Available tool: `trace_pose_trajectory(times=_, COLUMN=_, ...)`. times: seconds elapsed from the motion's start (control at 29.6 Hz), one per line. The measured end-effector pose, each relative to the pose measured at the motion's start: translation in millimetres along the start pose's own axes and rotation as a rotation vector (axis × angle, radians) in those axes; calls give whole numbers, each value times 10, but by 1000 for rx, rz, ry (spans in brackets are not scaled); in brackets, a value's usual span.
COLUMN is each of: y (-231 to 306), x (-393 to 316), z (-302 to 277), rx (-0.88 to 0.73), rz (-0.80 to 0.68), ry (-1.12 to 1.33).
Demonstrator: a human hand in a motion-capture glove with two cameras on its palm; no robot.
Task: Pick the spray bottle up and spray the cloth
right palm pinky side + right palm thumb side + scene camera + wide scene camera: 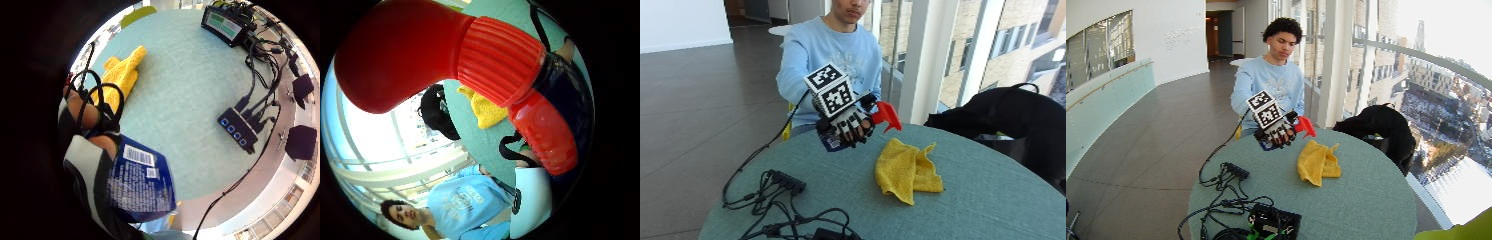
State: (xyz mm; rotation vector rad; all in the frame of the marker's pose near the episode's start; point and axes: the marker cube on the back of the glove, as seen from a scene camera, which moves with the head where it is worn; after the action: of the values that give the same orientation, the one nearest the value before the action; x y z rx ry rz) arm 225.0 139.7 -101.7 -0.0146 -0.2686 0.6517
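Observation:
My gloved right hand (852, 127) grips a spray bottle with a red trigger head (885, 115) and a dark blue body (833, 142), lifted above the round teal table (986, 200). The nozzle points toward the crumpled yellow cloth (906, 170), which lies flat on the table beside the bottle. In the thumb side view the red spray head (445, 50) fills much of the picture, with the cloth (487, 112) beyond it. The little finger side view shows the bottle's blue label (140, 182) against my palm and the cloth (122, 75) on the table below.
A black hub with blue ports (239, 131) and tangled cables (783, 200) lie on the table's near-left part. A device with a screen (224, 24) sits at the table edge. A black bag (1013, 117) rests beside the window behind the table.

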Motion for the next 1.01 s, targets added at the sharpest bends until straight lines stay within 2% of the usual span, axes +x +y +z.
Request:
trace_pose_trajectory(times=0.3, y=7, x=-18, z=11, rx=-4, rz=-8, ry=3)
trace_pose_trajectory(times=0.44, y=27, x=-137, z=6, rx=19, rz=-47, ry=-70)
trace_pose_trajectory(times=0.81, y=137, x=-1063, z=136, rx=163, rz=-301, ry=-522)
trace_pose_trajectory(times=1.01, y=137, x=-1768, z=411, rx=206, rz=-422, ry=-640)
